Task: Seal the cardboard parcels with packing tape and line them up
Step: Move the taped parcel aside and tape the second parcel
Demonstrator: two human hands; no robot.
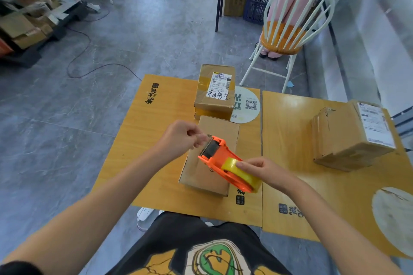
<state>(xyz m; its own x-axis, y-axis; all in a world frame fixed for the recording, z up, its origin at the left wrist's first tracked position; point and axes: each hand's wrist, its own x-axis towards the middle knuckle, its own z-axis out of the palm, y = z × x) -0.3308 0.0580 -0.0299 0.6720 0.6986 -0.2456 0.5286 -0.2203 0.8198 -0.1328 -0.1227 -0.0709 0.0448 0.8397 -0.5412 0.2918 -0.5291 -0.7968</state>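
Orange dispenser [223,158] sits clamped in the right hand [266,171], the left hand [181,136] pinching its tape end [207,140] just above the parcel [207,169] below both, so a slipped pinch could let film stick to itself.

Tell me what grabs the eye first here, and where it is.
The orange tape dispenser at centre: the right hand grips its yellow roll, the left hand pinches its front end, above a plain cardboard box. Behind sits a labelled parcel; a third parcel lies on the right-hand table.
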